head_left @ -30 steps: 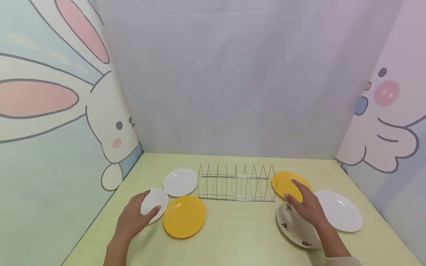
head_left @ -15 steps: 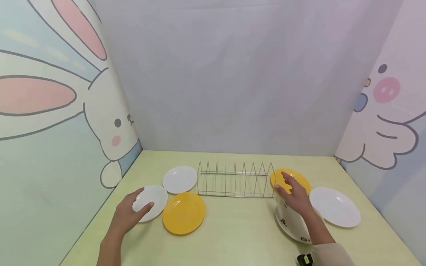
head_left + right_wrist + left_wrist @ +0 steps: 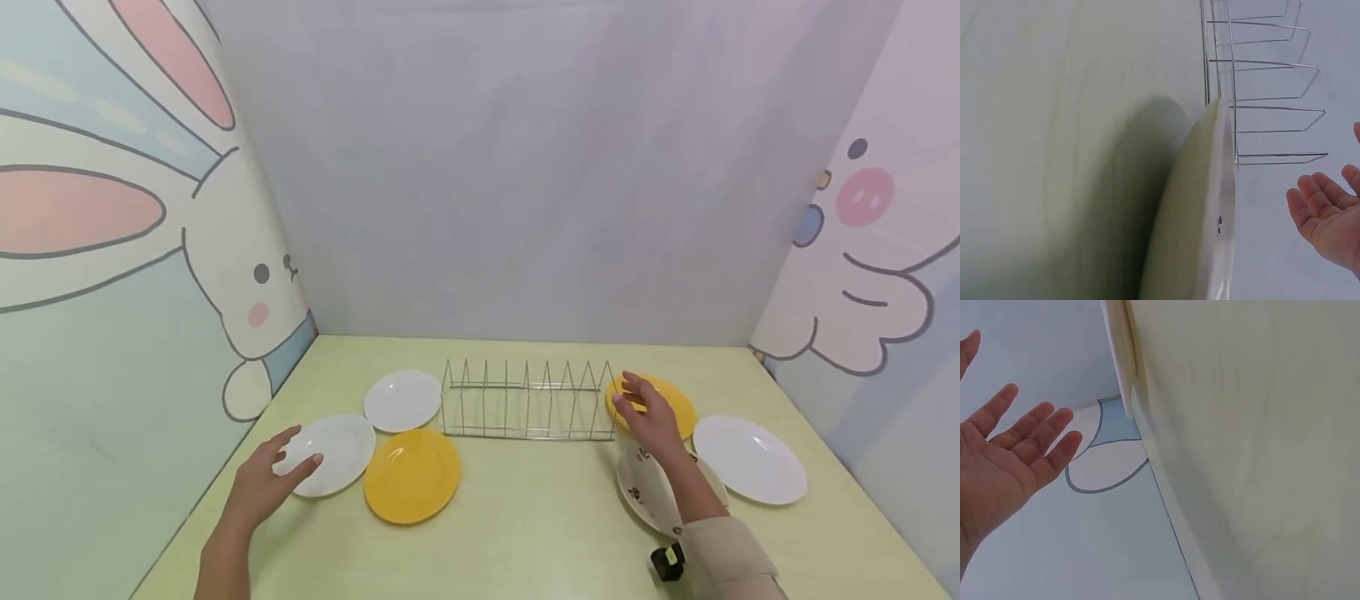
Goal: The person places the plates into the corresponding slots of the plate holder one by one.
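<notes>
Wire rack (image 3: 528, 412) is standing upright on the bench (image 3: 525, 521), near the middle of its width and toward the rear. Its long axis is running left to right, nearly parallel to the rear bench edge; its pointed dividers are facing upward, with the slots running front to back. At the right end of the rack, the right hand (image 3: 651, 421) is hovering over the right yellow plate (image 3: 679, 408), fingers loosely bent and released. The left hand (image 3: 258, 483) is hovering by the near-left white plate (image 3: 339, 454), fingers spread and likewise released.

The rear-left white plate (image 3: 403, 400) is lying just beside the rack's left end; the left yellow plate (image 3: 412, 477) is lying in front of it. On the right, the patterned plate (image 3: 647, 493) is resting partly under the right forearm, and the white oval plate (image 3: 750, 460) is lying beyond it, its long axis slanting toward the near right.

The bench is showing a pale yellow-green surface with faint grain. A plain grey backdrop (image 3: 510, 183) is rising behind it; printed side panels are enclosing both sides, the left panel (image 3: 247, 275) showing a rabbit.
</notes>
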Motion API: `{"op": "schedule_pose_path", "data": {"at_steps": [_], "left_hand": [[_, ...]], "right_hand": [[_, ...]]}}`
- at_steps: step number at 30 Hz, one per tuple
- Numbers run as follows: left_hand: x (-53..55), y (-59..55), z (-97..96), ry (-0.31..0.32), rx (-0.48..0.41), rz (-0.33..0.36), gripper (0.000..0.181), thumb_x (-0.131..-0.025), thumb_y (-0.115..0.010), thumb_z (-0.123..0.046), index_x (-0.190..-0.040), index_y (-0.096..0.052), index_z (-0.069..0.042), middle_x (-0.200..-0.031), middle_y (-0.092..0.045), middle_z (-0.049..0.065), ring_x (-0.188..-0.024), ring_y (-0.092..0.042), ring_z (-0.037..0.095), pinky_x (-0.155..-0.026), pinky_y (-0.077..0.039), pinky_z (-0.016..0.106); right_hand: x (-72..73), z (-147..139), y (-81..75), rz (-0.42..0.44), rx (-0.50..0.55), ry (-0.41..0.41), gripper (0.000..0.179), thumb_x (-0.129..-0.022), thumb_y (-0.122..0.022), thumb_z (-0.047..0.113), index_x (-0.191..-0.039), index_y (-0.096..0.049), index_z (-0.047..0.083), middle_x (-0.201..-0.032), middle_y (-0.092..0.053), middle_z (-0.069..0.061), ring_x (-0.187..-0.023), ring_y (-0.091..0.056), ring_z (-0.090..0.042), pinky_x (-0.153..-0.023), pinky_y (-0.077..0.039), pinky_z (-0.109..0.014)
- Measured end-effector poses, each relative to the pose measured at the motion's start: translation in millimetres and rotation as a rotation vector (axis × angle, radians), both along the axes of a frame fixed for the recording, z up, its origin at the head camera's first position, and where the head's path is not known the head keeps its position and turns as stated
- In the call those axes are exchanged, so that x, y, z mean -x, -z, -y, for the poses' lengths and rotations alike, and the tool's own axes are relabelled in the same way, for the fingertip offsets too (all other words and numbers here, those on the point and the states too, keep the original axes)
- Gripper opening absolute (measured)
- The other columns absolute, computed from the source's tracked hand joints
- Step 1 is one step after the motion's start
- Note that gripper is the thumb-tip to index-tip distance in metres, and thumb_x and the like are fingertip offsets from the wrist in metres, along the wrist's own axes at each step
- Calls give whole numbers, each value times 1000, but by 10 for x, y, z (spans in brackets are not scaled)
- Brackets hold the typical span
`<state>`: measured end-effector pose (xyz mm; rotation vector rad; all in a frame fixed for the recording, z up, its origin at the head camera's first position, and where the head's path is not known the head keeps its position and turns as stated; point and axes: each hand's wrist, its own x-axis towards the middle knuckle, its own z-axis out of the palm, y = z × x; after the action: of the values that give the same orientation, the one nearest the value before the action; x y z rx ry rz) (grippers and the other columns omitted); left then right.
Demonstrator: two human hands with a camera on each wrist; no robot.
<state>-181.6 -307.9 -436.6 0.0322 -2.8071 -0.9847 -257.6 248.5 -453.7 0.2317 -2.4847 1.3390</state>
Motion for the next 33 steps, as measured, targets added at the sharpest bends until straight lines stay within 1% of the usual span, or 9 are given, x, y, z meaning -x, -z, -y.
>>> {"op": "schedule_pose_path", "data": {"at_steps": [3,5,7,10,11,14,21,28,33], "left_hand": [[13,8,67,-1,3,23,73,-86,-62,-46,-139,-38,-2,-136,-36,29,-114,-45,48,-85,-38,60],[27,12,115,-1,7,30,74,-86,-61,-46,-139,-37,-1,-136,-36,30,-114,-45,48,-86,-38,61],[35,17,156,1,6,40,74,-86,-61,-47,-139,-37,-1,-136,-37,31,-114,-44,49,-86,-38,61],[37,22,201,5,2,61,74,-86,-61,-46,-139,-36,0,-135,-37,32,-114,-43,50,-86,-38,61],[38,27,215,9,-2,66,74,-87,-60,-46,-139,-36,1,-134,-37,32,-114,-43,50,-86,-38,61],[46,43,249,25,-20,81,73,-88,-60,-45,-139,-36,2,-134,-37,33,-114,-43,52,-86,-39,60],[93,91,332,58,-52,108,72,-88,-61,-41,-138,-36,4,-133,-37,35,-114,-42,53,-86,-41,57],[177,115,458,75,-92,181,76,-88,-61,-41,-141,-30,4,-135,-31,37,-117,-36,55,-88,-39,58],[223,156,563,81,-110,254,81,-87,-61,-43,-142,-26,4,-138,-29,36,-122,-31,53,-89,-36,60]], "right_hand": [[70,19,-2,-4,37,25,49,-96,-52,25,-137,-40,0,-125,-51,-25,-109,-52,-39,-86,-45,-48],[87,61,-47,0,67,37,48,-97,-51,24,-136,-41,-2,-122,-53,-25,-107,-53,-37,-84,-47,-36],[66,121,-122,10,107,41,46,-97,-50,21,-135,-42,-3,-117,-56,-25,-99,-56,-32,-78,-46,-25],[102,144,-97,40,158,48,46,-97,-50,21,-135,-43,-4,-110,-59,-24,-92,-56,-30,-69,-44,-17],[113,149,-83,56,174,54,45,-97,-49,20,-135,-42,-4,-108,-59,-24,-90,-57,-31,-68,-45,-18],[219,91,73,73,211,66,44,-98,-47,24,-135,-44,0,-103,-61,-23,-89,-59,-34,-68,-50,-24],[232,85,89,113,309,55,38,-99,-46,17,-133,-47,1,-92,-57,-30,-76,-58,-39,-65,-53,-38],[245,95,107,149,340,56,35,-97,-48,15,-130,-52,4,-87,-56,-29,-71,-57,-36,-64,-53,-36],[234,100,93,198,408,52,37,-98,-48,16,-132,-49,4,-85,-56,-22,-72,-55,-31,-64,-52,-33]]}}
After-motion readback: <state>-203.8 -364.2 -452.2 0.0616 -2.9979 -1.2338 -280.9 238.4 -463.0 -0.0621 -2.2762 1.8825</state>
